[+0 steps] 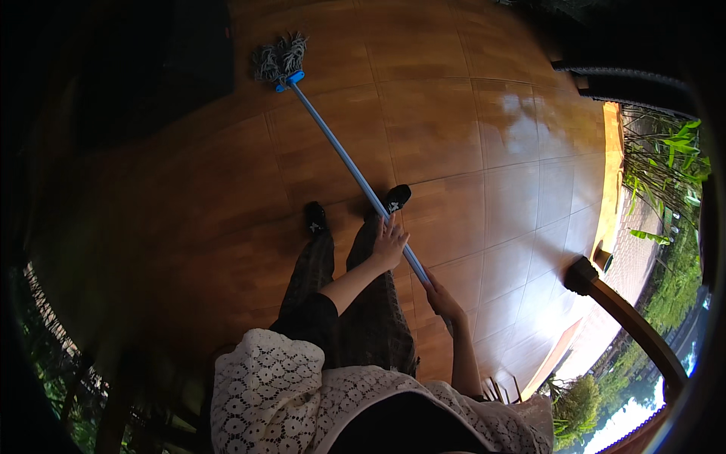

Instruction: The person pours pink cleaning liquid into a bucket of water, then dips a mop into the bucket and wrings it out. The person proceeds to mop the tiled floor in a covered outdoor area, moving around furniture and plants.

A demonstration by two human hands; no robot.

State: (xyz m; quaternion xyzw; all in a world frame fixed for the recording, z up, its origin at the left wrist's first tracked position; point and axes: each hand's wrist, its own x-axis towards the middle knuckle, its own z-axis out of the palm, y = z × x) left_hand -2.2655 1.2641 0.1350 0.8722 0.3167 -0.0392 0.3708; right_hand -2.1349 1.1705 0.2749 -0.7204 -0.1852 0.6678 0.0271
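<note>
A mop slants across the view, its pale blue-grey pole running from my hands to a blue clamp with grey string strands at the far left. The strands lie on the brown tiled floor. My left hand is closed around the middle of the pole, with the index finger stretched along it. Lower down, near the pole's end, my right hand grips it too; some of its fingers are hidden behind the pole.
My feet in dark shoes stand beneath the pole. A dark box-like shape borders the mop's left. At the right, a brown post with a dark base stands near the floor's bright edge, with green plants beyond.
</note>
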